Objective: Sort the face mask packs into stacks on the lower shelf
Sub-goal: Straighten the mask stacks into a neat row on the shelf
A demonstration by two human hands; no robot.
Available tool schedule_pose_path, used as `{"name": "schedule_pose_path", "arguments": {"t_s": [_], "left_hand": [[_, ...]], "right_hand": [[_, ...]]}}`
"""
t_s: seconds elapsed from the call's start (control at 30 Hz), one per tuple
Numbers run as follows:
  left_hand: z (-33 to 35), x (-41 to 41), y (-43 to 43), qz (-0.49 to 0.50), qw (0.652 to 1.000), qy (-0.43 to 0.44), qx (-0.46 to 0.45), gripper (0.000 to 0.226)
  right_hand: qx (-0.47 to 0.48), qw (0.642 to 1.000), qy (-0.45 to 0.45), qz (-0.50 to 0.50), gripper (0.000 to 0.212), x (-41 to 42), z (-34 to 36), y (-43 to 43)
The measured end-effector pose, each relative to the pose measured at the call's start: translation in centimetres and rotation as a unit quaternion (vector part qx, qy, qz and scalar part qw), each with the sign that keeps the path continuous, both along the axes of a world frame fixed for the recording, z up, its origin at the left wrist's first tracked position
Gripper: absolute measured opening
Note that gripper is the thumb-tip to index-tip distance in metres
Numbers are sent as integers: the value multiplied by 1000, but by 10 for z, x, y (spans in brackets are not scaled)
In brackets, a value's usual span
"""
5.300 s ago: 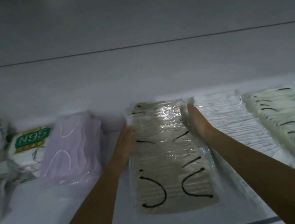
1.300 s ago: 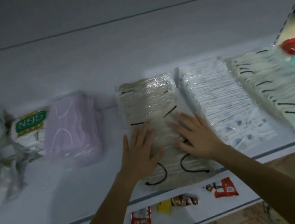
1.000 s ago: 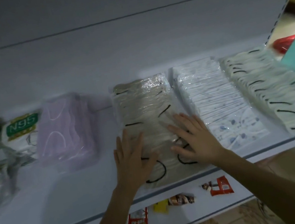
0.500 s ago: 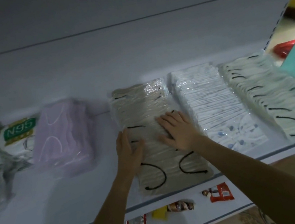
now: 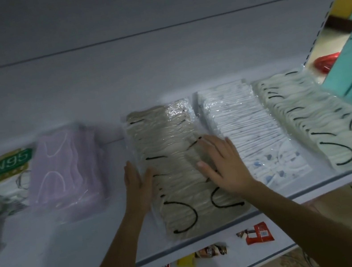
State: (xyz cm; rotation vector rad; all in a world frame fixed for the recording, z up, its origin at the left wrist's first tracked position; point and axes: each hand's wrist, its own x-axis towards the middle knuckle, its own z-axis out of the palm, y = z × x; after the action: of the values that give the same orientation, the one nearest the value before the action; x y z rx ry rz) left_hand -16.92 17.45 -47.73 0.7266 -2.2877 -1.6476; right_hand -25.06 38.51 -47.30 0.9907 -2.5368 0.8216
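Two hands on the beige mask pack (image 5: 171, 139), mid-shelf (image 5: 72, 245): my left hand (image 5: 138, 187) presses its nine o'clock edge, my right hand (image 5: 223, 165) lies flat on top, each grip apart, fingers straight.

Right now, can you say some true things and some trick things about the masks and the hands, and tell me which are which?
1. The right hand rests flat on the beige mask pack. True.
2. The purple mask pack lies right of the beige mask pack. False: it lies to its left.
3. The left hand grips the N95 pack. False: it lies open at the beige mask pack's left edge, apart from the N95 pack.
4. The white mask pack lies between the beige mask pack and the cream mask pack. True.
5. Snack packets lie on the shelf below. True.
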Motion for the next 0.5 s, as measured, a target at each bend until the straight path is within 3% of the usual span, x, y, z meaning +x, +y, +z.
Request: {"name": "schedule_pose_path", "arguments": {"t_s": [0.2,0.5], "left_hand": [[-3,-15,1,6,1000,13,-13,71],[29,42,9,-18,998,6,-66,67]], "right_hand": [[-101,986,-86,-105,65,41,-16,58],[18,991,-125,-46,68,68,5,37]]}}
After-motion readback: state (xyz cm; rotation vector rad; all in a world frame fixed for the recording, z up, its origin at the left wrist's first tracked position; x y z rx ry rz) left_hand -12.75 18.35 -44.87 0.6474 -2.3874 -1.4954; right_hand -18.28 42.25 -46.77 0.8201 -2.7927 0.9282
